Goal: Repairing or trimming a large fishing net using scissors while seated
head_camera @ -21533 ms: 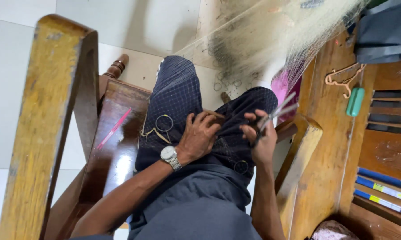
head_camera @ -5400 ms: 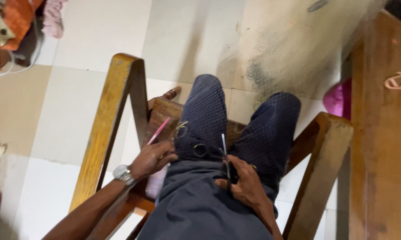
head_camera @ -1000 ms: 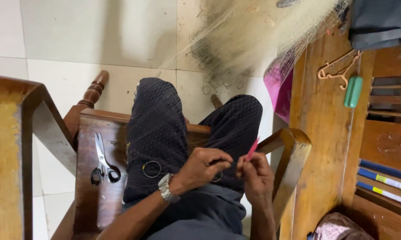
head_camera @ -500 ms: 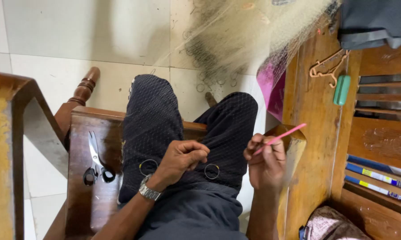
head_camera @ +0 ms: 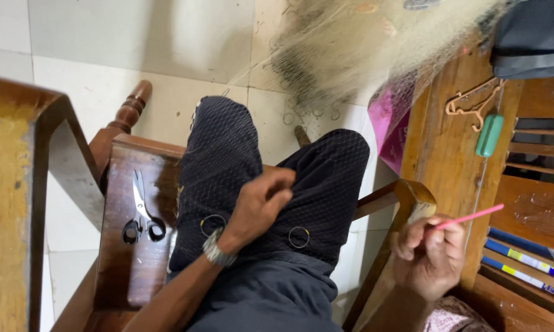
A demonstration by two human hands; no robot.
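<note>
Since half a second ago the right hand point(head_camera: 429, 255) has drawn out farther to the right of the lap, and the pink needle point(head_camera: 470, 217) now lies almost level, its tip pointing right. Its fingers are closed on the near end of the needle. On the lap, the left hand point(head_camera: 259, 206) presses on the net point(head_camera: 227, 154) that covers both knees; its fingers are bent together and seem to pinch the mesh, though I cannot see this surely. Two metal rings point(head_camera: 299, 237) lie on the net, one on each side of the left wrist. Left of the lap, scissors point(head_camera: 141, 212) lie flat on the wooden armrest point(head_camera: 126, 258). Beyond the knees, more net is heaped on the tiled floor point(head_camera: 135, 37).
</note>
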